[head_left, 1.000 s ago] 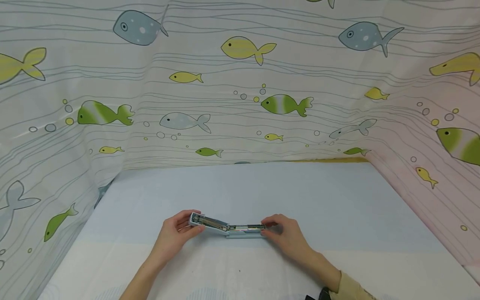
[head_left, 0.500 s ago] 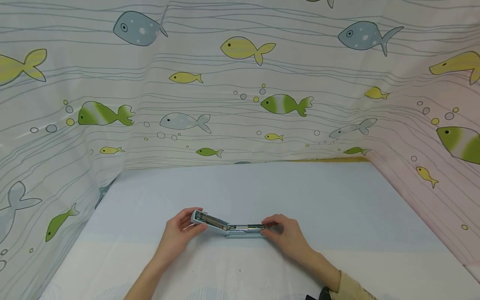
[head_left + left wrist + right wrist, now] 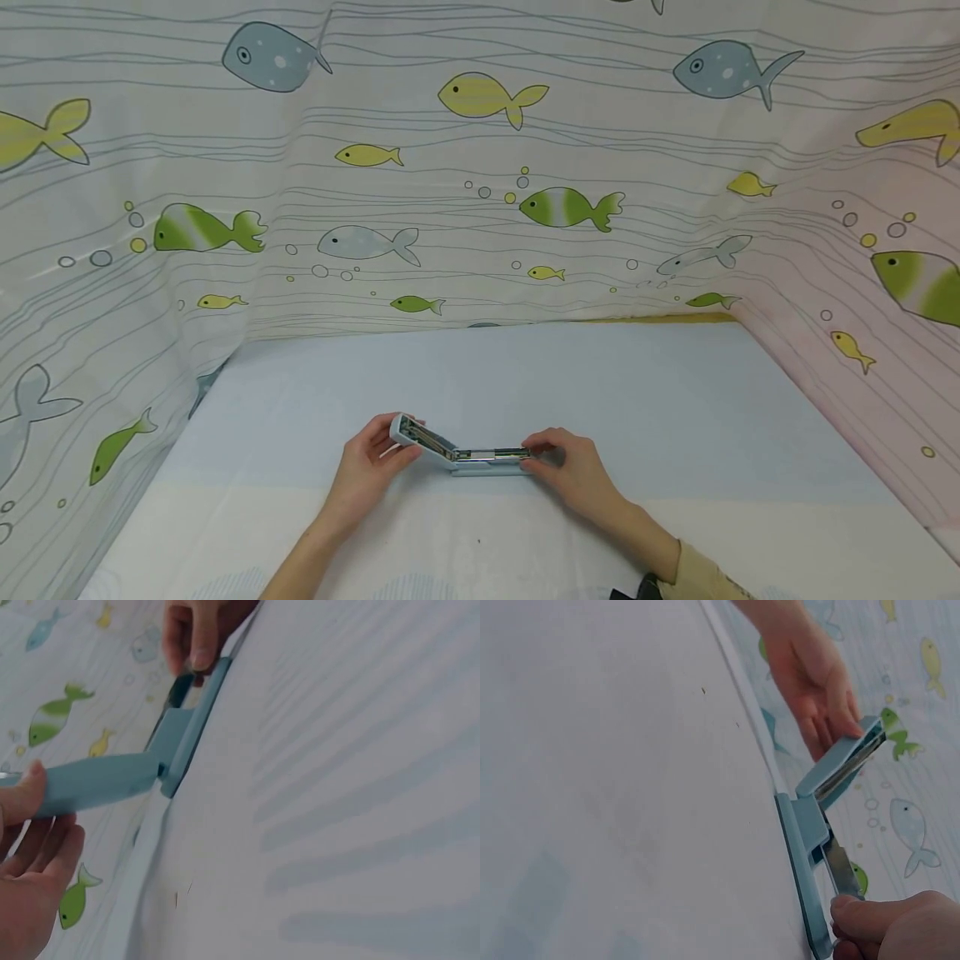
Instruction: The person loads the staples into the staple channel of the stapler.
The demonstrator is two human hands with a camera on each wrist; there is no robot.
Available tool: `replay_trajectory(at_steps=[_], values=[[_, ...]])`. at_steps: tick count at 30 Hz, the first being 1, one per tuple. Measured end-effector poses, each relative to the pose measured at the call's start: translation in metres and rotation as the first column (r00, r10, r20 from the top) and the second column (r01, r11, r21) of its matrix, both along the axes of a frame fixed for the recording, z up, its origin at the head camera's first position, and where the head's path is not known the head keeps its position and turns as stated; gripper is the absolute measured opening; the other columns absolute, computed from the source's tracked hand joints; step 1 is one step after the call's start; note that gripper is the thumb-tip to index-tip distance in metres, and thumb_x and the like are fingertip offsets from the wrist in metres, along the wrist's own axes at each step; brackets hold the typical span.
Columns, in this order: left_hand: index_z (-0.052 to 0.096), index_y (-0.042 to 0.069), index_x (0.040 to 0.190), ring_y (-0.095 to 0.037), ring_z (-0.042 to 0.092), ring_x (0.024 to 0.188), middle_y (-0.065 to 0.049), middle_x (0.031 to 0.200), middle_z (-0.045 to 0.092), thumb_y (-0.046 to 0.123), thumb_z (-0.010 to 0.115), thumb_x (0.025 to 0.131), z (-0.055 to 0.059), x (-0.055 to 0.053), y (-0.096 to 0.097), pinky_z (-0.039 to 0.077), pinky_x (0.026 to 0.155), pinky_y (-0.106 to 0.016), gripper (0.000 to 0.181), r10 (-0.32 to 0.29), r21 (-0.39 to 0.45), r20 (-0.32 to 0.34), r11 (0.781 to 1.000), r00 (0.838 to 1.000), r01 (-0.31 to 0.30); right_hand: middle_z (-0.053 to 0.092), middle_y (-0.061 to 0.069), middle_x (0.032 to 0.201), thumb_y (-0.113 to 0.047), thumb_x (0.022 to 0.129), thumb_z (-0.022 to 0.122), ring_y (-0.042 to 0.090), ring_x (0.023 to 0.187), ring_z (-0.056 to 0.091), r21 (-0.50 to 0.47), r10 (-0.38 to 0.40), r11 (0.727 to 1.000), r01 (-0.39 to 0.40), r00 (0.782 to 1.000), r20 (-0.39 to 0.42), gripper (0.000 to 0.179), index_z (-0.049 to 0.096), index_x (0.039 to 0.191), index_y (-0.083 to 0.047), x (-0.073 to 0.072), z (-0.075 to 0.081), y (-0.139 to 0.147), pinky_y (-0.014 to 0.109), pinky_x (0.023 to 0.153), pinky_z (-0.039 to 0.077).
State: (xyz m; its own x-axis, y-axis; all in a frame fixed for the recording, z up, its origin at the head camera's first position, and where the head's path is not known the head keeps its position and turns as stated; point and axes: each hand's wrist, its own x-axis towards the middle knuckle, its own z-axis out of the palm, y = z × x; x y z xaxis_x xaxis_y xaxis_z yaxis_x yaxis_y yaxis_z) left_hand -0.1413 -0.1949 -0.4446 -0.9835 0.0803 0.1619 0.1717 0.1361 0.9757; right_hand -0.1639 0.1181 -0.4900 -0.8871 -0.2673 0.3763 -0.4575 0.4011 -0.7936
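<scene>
A light blue stapler [image 3: 491, 470] stands on the table, swung wide at its hinge. My left hand [image 3: 363, 471] holds the free end of its top cover [image 3: 105, 780], thumb on one side and fingers on the other. The cover tilts up to the left, its metal inner side showing in the head view. At the other end, my right hand [image 3: 581, 471] pinches the tip of the metal staple magazine [image 3: 840, 862] between thumb and fingers. In the right wrist view the magazine sits raised above the base [image 3: 799, 862]. The fingertips hide the magazine's end.
A pale blue and white cloth [image 3: 480, 383] covers the table. Behind and at both sides hangs a fish-print curtain [image 3: 450, 192]. Small dark specks [image 3: 703, 691] lie on the cloth near the stapler.
My left hand has moved up and to the right, tilting the stapler's cover more steeply. My right hand and the stapler's base have stayed in place.
</scene>
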Motion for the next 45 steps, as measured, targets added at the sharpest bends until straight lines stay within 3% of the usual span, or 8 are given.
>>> replay_trajectory(at_steps=[13,22,28,40,45], values=[[0.048,-0.006,0.127,-0.004,0.063,0.112,-0.029,0.128,0.060,-0.008,0.071,0.085,-0.001,-0.002,0.016,0.050,0.098,-0.017,0.048,-0.082,0.035,-0.082,0.996,0.993,0.085,0.072,-0.010,0.096,-0.014,0.079,0.085,0.013,0.086,0.064,0.007,-0.006,1.000,0.006,1.000,0.003,0.025,0.075,0.101,-0.017,-0.001,-0.001,0.000,0.026,0.078,0.053],[0.046,-0.007,0.127,-0.004,0.061,0.112,-0.028,0.126,0.059,-0.018,0.064,0.085,-0.002,-0.002,0.024,0.048,0.100,-0.017,0.047,-0.076,0.035,-0.100,0.996,0.992,0.080,0.072,-0.008,0.095,-0.014,0.079,0.085,0.015,0.085,0.064,0.001,0.005,1.000,-0.005,1.000,-0.016,0.025,0.075,0.101,-0.014,0.001,0.003,-0.001,0.027,0.077,0.053],[0.046,-0.005,0.127,-0.004,0.061,0.112,-0.026,0.125,0.060,-0.015,0.069,0.084,-0.002,-0.004,0.027,0.049,0.100,-0.018,0.050,-0.084,0.016,-0.106,0.996,0.991,0.086,0.072,-0.008,0.095,-0.013,0.079,0.085,0.015,0.086,0.064,0.009,0.001,1.000,-0.001,1.000,-0.007,0.025,0.075,0.101,-0.014,0.001,0.003,-0.001,0.026,0.078,0.053],[0.048,-0.008,0.128,-0.003,0.060,0.109,-0.026,0.121,0.057,-0.017,0.067,0.083,-0.003,-0.006,0.037,0.050,0.096,-0.016,0.049,-0.115,0.027,-0.210,0.992,0.971,0.124,0.073,-0.006,0.094,-0.012,0.078,0.085,0.015,0.085,0.064,0.006,-0.001,1.000,0.001,1.000,-0.024,0.026,0.075,0.101,-0.014,0.001,0.003,-0.001,0.026,0.078,0.053],[0.049,-0.004,0.132,-0.004,0.059,0.107,-0.024,0.121,0.058,-0.010,0.070,0.086,0.000,-0.004,0.039,0.048,0.097,-0.014,0.051,-0.109,-0.016,-0.184,0.994,0.977,0.108,0.073,-0.007,0.095,-0.012,0.078,0.085,0.014,0.085,0.064,0.013,-0.001,1.000,0.002,1.000,-0.024,0.026,0.074,0.101,-0.014,0.002,0.004,-0.001,0.027,0.078,0.053]])
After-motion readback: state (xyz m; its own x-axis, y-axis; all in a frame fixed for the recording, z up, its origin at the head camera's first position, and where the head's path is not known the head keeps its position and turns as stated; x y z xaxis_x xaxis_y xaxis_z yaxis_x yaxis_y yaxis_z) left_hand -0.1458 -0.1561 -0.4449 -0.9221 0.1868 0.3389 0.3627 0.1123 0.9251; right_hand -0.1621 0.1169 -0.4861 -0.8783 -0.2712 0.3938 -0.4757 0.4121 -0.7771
